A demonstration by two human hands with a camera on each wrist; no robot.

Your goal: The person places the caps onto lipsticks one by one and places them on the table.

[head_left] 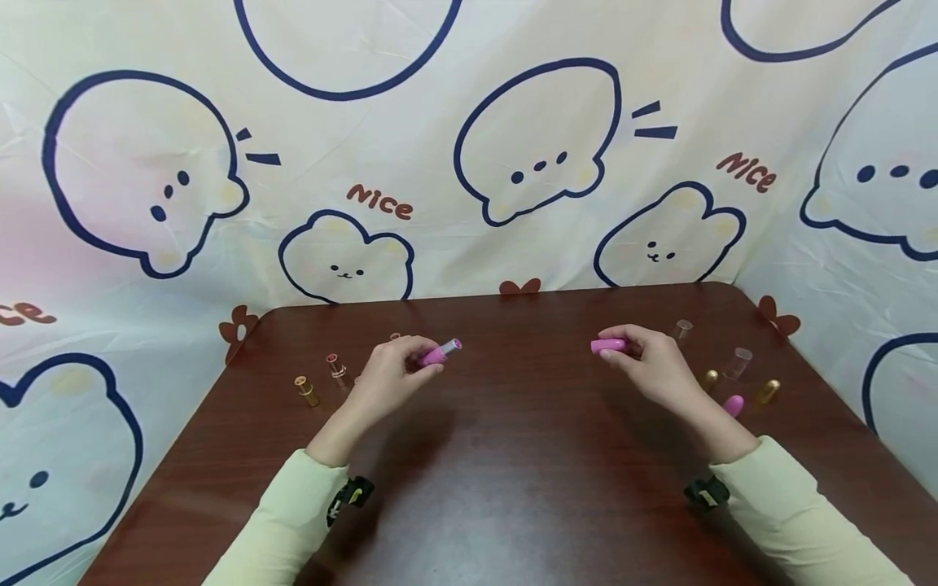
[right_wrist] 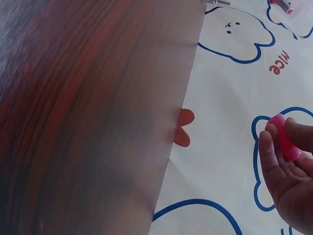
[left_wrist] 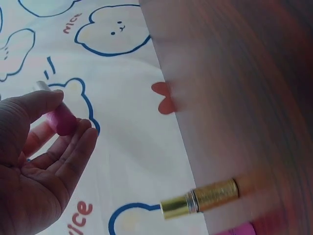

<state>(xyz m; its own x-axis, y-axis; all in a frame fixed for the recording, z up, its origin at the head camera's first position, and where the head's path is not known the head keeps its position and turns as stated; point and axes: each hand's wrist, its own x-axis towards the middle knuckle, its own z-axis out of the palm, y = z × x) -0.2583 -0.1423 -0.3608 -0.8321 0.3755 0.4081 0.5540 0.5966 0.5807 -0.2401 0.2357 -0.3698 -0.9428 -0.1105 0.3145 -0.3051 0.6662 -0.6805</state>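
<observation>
My left hand (head_left: 388,378) pinches a pink lipstick tube (head_left: 434,356) between thumb and fingers, its silver inner sleeve uncovered and angled up to the right. In the left wrist view, the tube's rounded pink base (left_wrist: 62,121) shows below the thumb. My right hand (head_left: 650,365) pinches a pink lipstick cap (head_left: 608,345), lying nearly level with one end facing left. The right wrist view shows that same cap (right_wrist: 284,139) between thumb and fingers. Both hands are over the far half of the table, with a wide gap between lipstick tube and cap.
On the brown table (head_left: 513,456), a gold lipstick tube (head_left: 306,391) and a rose-gold one (head_left: 338,370) stand left of my left hand. Around my right forearm are clear caps (head_left: 738,364), gold caps (head_left: 769,392) and a pink cap (head_left: 734,405). A printed cloth (head_left: 440,163) hangs behind.
</observation>
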